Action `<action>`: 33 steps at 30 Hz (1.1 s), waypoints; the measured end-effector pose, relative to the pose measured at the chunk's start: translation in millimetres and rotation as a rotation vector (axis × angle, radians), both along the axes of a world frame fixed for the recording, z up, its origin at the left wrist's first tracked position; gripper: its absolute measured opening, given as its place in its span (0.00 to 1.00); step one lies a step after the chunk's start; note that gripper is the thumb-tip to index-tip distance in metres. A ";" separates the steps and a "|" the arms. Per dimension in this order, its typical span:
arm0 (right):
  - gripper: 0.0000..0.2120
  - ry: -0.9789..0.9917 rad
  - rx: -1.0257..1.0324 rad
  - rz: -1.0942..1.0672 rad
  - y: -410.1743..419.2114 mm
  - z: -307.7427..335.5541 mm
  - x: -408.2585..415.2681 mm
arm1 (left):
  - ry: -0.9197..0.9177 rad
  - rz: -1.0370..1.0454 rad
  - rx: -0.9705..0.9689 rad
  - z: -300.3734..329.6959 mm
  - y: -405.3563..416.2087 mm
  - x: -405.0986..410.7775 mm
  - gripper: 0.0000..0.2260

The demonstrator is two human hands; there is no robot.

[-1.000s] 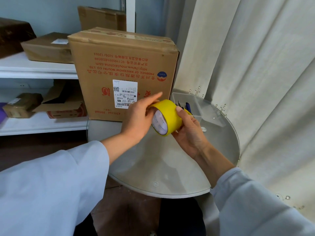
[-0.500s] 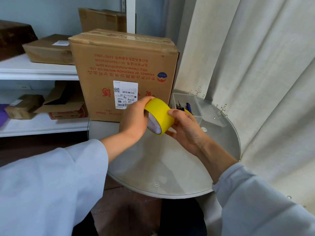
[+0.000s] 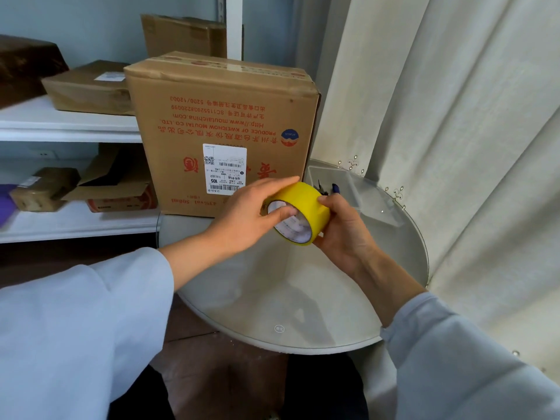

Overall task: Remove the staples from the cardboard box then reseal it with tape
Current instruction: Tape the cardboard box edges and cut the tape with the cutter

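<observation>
A roll of yellow tape [image 3: 306, 204] is held in the air above the round glass table [image 3: 303, 298]. My left hand [image 3: 248, 216] grips its left side, thumb inside the core and fingers over the top. My right hand [image 3: 342, 228] cups the roll from the right and below, thumb on the yellow band. Behind them stands the tall brown cardboard box [image 3: 224, 116] with red print upside down and a white label, its top flaps down.
A clear plastic tray [image 3: 357, 189] with a blue-handled tool sits on the table's far right, behind the tape. White shelves [image 3: 69, 128] with several parcels run along the left. A cream curtain [image 3: 454, 147] hangs close on the right.
The roll has been turned and shifted slightly between both hands; my left thumb is now inside the core and my left fingers stretch over its top.
</observation>
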State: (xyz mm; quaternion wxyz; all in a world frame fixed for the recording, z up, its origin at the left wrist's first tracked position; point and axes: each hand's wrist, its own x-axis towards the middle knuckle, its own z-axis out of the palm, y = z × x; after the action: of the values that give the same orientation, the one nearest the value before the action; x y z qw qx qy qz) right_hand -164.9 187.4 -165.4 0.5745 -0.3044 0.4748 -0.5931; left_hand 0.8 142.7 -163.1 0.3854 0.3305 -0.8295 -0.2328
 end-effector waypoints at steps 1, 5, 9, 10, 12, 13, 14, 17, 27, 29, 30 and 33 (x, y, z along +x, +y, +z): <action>0.40 -0.034 -0.018 0.037 0.4 -0.8 -1.8 | 0.027 -0.049 0.077 1.1 -1.6 2.7 0.25; 0.28 0.015 -0.088 0.162 0.9 -0.1 3.9 | 0.052 -0.081 0.270 -2.1 -6.0 8.7 0.19; 0.11 0.117 -0.112 0.173 2.3 5.9 11.2 | -0.062 0.047 0.114 -2.2 -2.5 9.1 0.19; 0.15 0.124 -0.109 0.151 1.7 6.0 11.1 | -0.080 0.069 0.093 -1.5 -1.4 7.3 0.19; 0.24 0.132 -0.095 0.121 0.4 6.7 12.5 | -0.096 0.086 0.065 0.3 0.7 3.0 0.18; 0.25 0.141 -0.089 0.112 -0.7 6.5 13.2 | -0.105 0.087 0.052 1.0 1.0 1.4 0.18; 0.26 0.148 -0.078 0.102 -0.5 7.4 14.0 | -0.114 0.093 0.041 1.4 0.7 -0.8 0.18; 0.26 0.189 -0.042 0.026 -0.3 10.0 15.4 | -0.121 0.156 0.033 2.0 -0.1 -5.5 0.15; 0.12 0.070 -0.053 -0.223 -7.1 7.2 -3.4 | 0.023 -0.131 0.377 8.5 13.9 -4.2 0.15; 0.10 0.017 -0.035 -0.294 -9.2 3.7 -9.0 | 0.109 -0.221 0.468 8.2 17.9 -4.1 0.05; 0.09 -0.002 -0.024 -0.318 -9.3 3.5 -8.6 | 0.141 -0.223 0.489 7.0 17.5 -4.2 0.03; 0.09 0.023 0.102 -0.394 -13.2 8.0 -5.8 | 0.147 -0.175 0.512 5.7 14.8 -7.3 0.03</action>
State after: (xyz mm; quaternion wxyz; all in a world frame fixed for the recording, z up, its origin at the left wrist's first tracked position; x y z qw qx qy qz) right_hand -170.7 174.3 -157.4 0.4564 -0.1827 0.5613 -0.6658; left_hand -6.5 157.5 -157.4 0.3268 0.3264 -0.7390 -0.4904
